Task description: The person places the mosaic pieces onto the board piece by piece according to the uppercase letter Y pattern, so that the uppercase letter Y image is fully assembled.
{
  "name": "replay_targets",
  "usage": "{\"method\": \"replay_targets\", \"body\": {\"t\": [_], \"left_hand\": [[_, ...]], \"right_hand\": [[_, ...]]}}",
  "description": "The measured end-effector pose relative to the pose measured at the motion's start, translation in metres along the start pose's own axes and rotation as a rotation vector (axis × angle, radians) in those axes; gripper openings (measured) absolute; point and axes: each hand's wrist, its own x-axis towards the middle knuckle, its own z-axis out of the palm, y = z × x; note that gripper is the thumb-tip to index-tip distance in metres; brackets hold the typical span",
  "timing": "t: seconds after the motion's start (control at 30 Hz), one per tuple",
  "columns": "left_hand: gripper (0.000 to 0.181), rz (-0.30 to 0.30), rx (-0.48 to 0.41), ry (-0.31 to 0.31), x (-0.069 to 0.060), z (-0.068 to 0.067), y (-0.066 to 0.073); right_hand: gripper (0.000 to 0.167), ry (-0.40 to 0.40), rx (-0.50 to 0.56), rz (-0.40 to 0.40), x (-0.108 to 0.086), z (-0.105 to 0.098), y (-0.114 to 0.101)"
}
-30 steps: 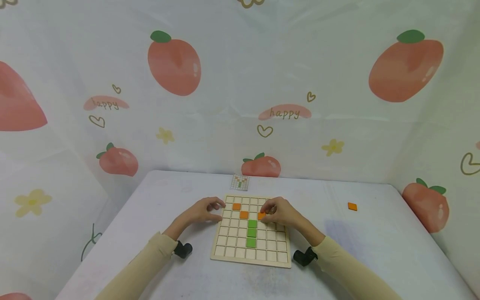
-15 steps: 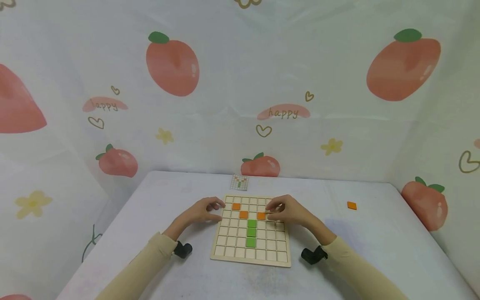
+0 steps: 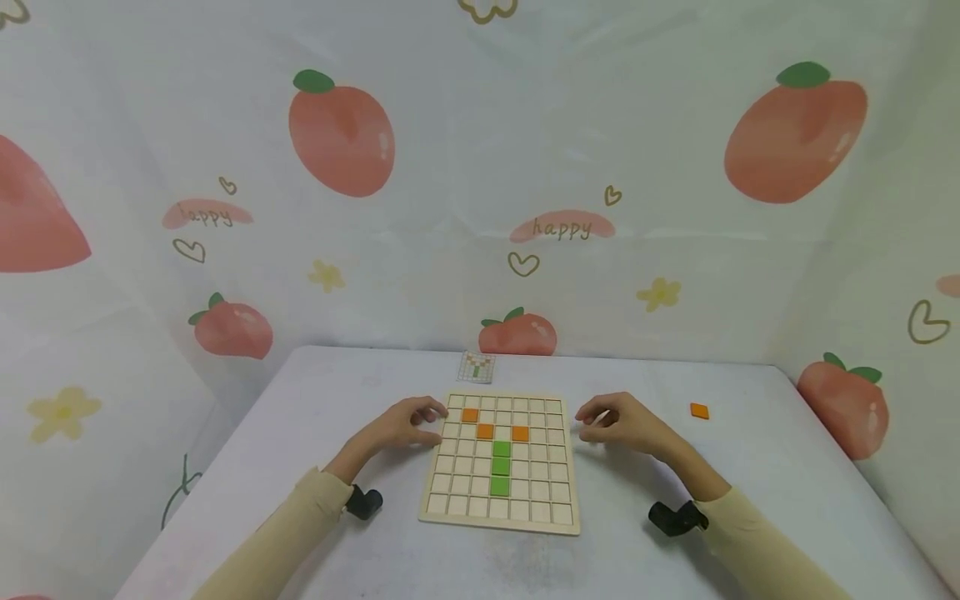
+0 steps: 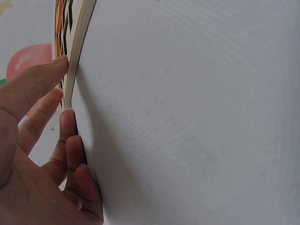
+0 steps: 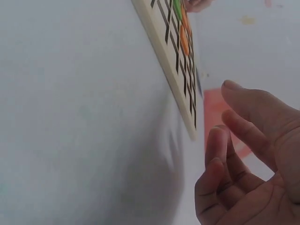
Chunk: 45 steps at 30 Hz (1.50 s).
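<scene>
A pale wooden grid board (image 3: 517, 527) lies on the table with orange and green square tiles in some cells. Three green tiles (image 3: 500, 467) form a column; above them sit three orange tiles (image 3: 520, 433). My left hand (image 3: 401, 423) rests at the board's left edge, thumb and fingertips touching the rim in the left wrist view. To the right of the board, apart from it, hovers my right hand (image 3: 630, 423), loosely bent and holding nothing. One loose orange tile (image 3: 699, 411) lies on the table beyond the right hand.
Behind the board lies a small printed card (image 3: 476, 367) showing a coloured grid pattern. The white table (image 3: 337, 550) ends at a fruit-patterned cloth (image 3: 442, 250) at the back. A black wrist camera (image 3: 677, 518) sits on the right wrist.
My right hand has let go of the orange tile in the board and moved right, off the board's edge. The left hand stays at the left rim.
</scene>
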Motion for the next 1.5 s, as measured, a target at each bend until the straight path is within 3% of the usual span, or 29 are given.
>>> {"method": "replay_targets", "body": {"t": [0.27,0.7,0.93,1.13,1.5], "left_hand": [[0.038,-0.011,-0.003,0.000,0.001,0.000,-0.002],[0.038,0.045,-0.020,-0.010,0.001,0.001,-0.006],[0.038,0.028,-0.010,-0.007,-0.001,0.001,-0.004],[0.038,0.013,-0.010,-0.004,-0.002,0.000,0.001],[0.038,-0.003,-0.014,-0.003,-0.001,-0.002,0.002]], "right_hand": [[0.029,0.023,0.004,0.034,-0.029,-0.019,0.014],[0.033,0.089,-0.006,0.116,-0.060,-0.049,0.029],[0.035,0.145,-0.024,0.118,-0.071,-0.069,0.040],[0.033,0.197,-0.114,0.129,-0.079,-0.083,0.048],[0.035,0.233,-0.178,0.167,-0.088,-0.105,0.061]]}}
